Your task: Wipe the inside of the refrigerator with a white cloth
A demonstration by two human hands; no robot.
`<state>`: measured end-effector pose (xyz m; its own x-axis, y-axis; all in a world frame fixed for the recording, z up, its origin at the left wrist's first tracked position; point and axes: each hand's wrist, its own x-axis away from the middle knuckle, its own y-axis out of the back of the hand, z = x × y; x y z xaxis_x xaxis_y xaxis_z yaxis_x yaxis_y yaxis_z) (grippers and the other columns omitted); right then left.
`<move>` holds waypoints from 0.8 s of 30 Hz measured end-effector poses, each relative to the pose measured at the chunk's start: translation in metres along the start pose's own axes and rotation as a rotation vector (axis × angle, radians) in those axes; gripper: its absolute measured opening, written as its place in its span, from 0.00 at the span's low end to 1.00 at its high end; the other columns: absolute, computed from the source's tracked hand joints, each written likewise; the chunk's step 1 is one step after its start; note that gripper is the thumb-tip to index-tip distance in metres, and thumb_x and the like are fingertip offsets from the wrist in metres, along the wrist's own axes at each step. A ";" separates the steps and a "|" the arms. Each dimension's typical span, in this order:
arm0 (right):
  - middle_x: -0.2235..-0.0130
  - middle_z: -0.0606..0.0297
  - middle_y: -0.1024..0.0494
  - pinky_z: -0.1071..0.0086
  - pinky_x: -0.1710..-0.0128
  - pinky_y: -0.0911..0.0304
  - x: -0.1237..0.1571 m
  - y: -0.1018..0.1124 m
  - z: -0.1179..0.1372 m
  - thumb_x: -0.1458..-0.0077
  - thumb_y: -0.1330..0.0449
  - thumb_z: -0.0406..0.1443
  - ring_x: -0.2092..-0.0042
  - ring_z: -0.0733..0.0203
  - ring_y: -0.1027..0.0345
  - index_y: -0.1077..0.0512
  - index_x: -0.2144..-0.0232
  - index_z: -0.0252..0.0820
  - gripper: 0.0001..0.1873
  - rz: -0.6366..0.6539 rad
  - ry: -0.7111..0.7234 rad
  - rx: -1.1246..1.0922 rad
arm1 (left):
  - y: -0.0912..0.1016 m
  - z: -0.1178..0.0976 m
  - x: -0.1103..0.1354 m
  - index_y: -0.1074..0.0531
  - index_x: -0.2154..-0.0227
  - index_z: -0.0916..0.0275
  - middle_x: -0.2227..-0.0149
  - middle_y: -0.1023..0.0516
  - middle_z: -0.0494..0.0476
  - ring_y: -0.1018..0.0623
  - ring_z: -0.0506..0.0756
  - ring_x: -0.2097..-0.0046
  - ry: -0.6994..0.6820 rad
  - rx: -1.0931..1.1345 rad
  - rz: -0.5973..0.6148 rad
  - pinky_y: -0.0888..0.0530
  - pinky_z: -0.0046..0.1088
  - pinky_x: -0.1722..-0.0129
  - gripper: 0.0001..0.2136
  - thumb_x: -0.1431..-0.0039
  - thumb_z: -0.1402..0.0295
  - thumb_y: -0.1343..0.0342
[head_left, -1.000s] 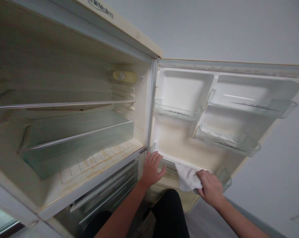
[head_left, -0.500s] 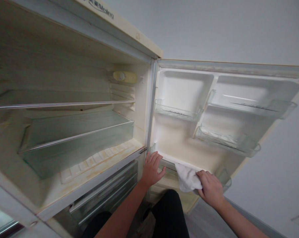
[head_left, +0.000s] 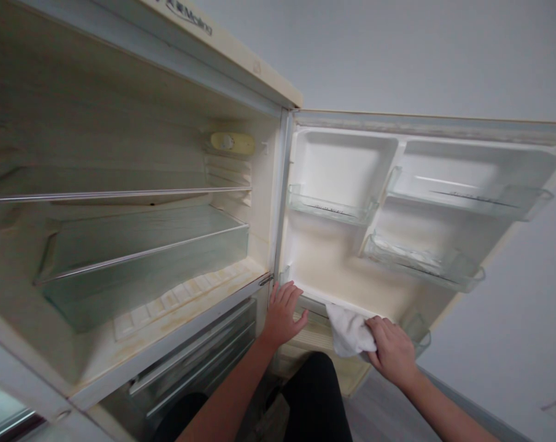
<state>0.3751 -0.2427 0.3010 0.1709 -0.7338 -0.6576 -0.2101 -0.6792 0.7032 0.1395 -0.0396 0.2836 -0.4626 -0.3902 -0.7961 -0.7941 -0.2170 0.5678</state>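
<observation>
The refrigerator door point(head_left: 324, 252) stands wide to the right, its inner side facing me. My right hand point(head_left: 392, 350) grips a white cloth point(head_left: 349, 331) at the door's lower shelf, and the cloth drapes over that shelf's front. Fingers apart, my left hand point(head_left: 283, 313) rests at the hinge-side end of the same shelf and holds nothing. The right fingertips are partly hidden behind the cloth and the shelf edge.
Left is the refrigerator's inside with a glass shelf point(head_left: 121, 195) and a clear drawer point(head_left: 158, 258). Clear door bins point(head_left: 326, 209) hang above my hands. Below, the freezer compartment shows drawers point(head_left: 204, 362). My knee point(head_left: 317, 393) is beneath the door; a wall point(head_left: 526, 319) stands right.
</observation>
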 end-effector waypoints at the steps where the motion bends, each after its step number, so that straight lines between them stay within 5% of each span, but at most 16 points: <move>1: 0.59 0.56 0.27 0.63 0.61 0.45 0.000 0.000 0.000 0.42 0.48 0.36 0.60 0.52 0.37 0.34 0.55 0.37 0.13 0.003 0.000 0.000 | 0.000 0.000 0.000 0.32 0.49 0.61 0.49 0.24 0.62 0.31 0.64 0.38 -0.001 -0.004 -0.001 0.45 0.53 0.32 0.20 0.46 0.65 0.42; 24: 0.60 0.56 0.28 0.63 0.62 0.47 0.002 -0.001 0.000 0.41 0.48 0.37 0.61 0.53 0.38 0.35 0.55 0.39 0.13 0.016 -0.011 -0.007 | 0.001 0.000 0.000 0.33 0.49 0.61 0.48 0.24 0.63 0.31 0.65 0.38 -0.001 0.000 0.008 0.46 0.54 0.32 0.20 0.45 0.66 0.43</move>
<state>0.3761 -0.2430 0.2990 0.1569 -0.7444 -0.6490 -0.2058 -0.6674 0.7157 0.1388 -0.0398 0.2845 -0.4691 -0.3910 -0.7919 -0.7903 -0.2144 0.5740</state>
